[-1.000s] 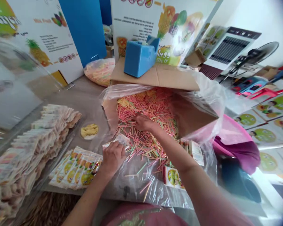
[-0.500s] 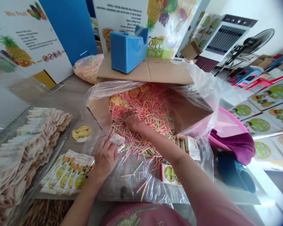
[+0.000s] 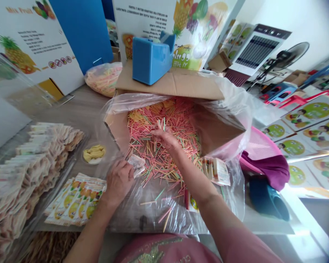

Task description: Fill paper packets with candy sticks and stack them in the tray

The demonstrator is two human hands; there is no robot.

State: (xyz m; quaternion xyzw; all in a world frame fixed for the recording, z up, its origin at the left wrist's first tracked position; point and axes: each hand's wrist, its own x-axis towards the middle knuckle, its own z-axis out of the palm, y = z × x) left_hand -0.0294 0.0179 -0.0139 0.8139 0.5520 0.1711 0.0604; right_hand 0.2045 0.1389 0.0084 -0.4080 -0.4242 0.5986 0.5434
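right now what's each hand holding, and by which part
The right hand holds thin coloured sticks by their lower parts; the left hand holds a small packet by its near left edge.

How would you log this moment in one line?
right hand: holding colored sticks over loose pile | left hand: touching small packet | blue tape dispenser: on cardboard flap

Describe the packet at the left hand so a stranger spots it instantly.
Find the open brown box, heaped with thin coloured sticks. At its near left corner, the left hand holds a small, pale packet. Unlike the colourful packets fanned out leftward, this one is single and mostly whitish.
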